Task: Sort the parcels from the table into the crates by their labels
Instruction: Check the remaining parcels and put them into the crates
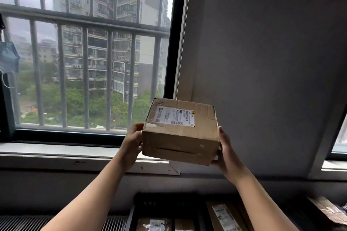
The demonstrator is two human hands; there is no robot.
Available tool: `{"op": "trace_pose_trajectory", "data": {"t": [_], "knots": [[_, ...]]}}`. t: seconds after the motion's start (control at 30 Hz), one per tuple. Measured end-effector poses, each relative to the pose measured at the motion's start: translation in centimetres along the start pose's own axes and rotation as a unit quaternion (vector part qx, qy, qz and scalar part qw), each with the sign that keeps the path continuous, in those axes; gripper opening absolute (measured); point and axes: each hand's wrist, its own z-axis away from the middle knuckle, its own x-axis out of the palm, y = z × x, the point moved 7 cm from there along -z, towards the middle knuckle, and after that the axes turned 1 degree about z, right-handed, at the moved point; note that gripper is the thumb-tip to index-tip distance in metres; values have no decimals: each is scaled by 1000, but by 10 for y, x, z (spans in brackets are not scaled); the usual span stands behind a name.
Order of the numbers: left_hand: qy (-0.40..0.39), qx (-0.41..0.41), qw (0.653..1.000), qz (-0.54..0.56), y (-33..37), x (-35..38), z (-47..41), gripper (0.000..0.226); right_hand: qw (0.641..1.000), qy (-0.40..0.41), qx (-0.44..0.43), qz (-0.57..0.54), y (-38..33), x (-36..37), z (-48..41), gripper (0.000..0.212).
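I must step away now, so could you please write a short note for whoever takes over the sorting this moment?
Left hand grips the left end of the box; right hand grips its right end, fingers underneath.
The box is held up in the air before the window, label on top, print too small to read.
A crate at the bottom edge holds a parcel; more parcels lie right of it, in what I cannot tell.
Done: some parcels seem sorted. Left: read the label, put the box in its crate. Table out of view.
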Motion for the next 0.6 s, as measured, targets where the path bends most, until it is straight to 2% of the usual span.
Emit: {"op": "trace_pose_trajectory", "data": {"t": [0.07,0.17,0.23,0.33,0.6], "knots": [[-3,1,1000,14,1,0,0,46,999,36,-26,5,-1,-1,-1,59],[-16,-3,1000,17,2,4,0,37,997,46,-64,27,1,0,2,48],[-16,-7,1000,0,1,7,0,37,995,41,-82,40,3,3,2,47],[-9,-8,1000,-13,0,6,1,51,995,29,-83,42,7,6,-1,51],[-15,14,1000,-24,-3,1,1,53,996,20,-68,45,14,8,0,51]]}}
